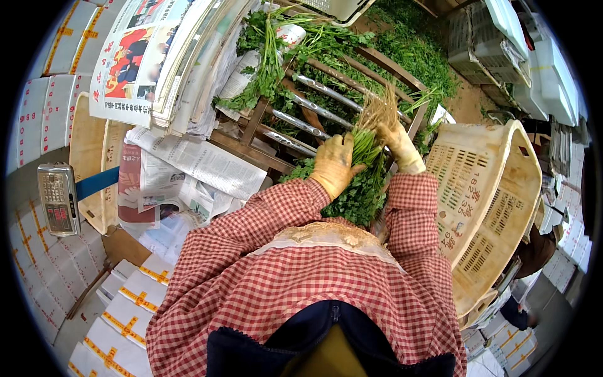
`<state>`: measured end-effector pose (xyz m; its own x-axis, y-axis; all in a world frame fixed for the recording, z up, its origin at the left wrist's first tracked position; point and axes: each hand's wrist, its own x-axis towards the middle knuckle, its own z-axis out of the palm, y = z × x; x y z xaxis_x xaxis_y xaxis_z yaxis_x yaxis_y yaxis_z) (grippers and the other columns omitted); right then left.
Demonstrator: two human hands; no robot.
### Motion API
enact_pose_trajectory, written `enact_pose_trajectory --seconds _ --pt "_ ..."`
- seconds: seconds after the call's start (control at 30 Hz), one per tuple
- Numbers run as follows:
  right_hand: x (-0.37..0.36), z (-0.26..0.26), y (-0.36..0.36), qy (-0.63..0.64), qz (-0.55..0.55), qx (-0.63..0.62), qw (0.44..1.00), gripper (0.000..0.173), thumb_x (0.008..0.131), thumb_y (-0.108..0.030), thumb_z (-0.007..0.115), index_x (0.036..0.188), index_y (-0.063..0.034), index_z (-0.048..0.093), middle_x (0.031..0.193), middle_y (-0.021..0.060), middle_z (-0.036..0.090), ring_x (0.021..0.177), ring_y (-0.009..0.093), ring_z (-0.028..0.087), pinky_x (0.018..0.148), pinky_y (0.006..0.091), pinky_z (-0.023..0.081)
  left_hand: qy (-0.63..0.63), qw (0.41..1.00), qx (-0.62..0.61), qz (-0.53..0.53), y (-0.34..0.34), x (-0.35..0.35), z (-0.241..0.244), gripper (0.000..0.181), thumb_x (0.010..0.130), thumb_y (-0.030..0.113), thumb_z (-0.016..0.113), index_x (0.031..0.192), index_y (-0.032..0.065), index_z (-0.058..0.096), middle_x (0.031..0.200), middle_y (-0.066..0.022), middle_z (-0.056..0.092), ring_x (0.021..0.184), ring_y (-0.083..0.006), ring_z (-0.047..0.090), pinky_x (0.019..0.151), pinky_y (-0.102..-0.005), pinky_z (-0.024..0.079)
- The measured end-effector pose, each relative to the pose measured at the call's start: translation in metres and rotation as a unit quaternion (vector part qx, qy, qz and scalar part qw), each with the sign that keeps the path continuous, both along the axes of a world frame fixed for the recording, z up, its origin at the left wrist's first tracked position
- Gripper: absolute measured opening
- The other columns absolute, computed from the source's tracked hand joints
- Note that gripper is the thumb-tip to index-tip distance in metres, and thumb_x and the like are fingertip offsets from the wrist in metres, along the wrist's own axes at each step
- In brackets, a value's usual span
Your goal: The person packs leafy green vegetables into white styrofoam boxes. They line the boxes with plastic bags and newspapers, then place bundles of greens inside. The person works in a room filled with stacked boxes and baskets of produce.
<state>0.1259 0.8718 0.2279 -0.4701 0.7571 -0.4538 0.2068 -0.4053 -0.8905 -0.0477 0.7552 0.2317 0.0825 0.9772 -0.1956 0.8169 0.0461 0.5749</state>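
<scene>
A bunch of leafy green herb, apparently coriander (358, 202), lies across my lap side of a slatted rack (325, 101) of metal tubes and wood. Its pale brown roots (379, 108) point away from me and its leaves towards my body. My left hand (334, 162), in a stained yellow glove, grips the stems from the left, thumb across them. On the other side my right hand (400, 143), gloved too, curls around the stems just below the roots. Its fingertips are partly hidden by roots and stems.
Loose herb bunches (268, 56) and newspaper sheets (202, 160) lie left of the rack, beside a tall newspaper stack (188, 70). A plastic crate (464, 188) stands close on the right. A digital scale display (59, 200) and white boxes (127, 325) are at left. More greens (400, 37) cover the ground ahead.
</scene>
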Motion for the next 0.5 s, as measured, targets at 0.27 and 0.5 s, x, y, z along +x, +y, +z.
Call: enact_pose_trajectory --seconds 0.27,0.5 --pt "0.010 0.061 -0.026 0.142 0.055 -0.011 0.988 0.108 0.066 -0.050 0.083 0.147 -0.0021 0.030 0.138 0.0105 0.047 0.126 0.023 0.046 0.107 0.0377 0.037 -0.040 0.999 -0.006 -0.023 -0.005 -0.008 0.023 0.093 0.065 0.041 0.084 0.132 -0.0025 0.037 0.109 -0.0171 0.047 0.101 -0.0305 0.049 0.091 -0.0404 0.043" --pt "0.008 0.071 -0.055 0.051 -0.103 -0.002 0.993 0.036 0.082 -0.005 0.070 0.116 0.0026 0.061 0.099 0.0073 0.068 0.085 0.015 0.064 0.078 0.0279 0.053 -0.127 0.988 0.050 -0.072 -0.026 -0.002 0.038 0.089 0.062 0.039 0.087 0.129 0.0040 0.041 0.104 -0.0134 0.048 0.100 -0.0268 0.049 0.090 -0.0408 0.042"
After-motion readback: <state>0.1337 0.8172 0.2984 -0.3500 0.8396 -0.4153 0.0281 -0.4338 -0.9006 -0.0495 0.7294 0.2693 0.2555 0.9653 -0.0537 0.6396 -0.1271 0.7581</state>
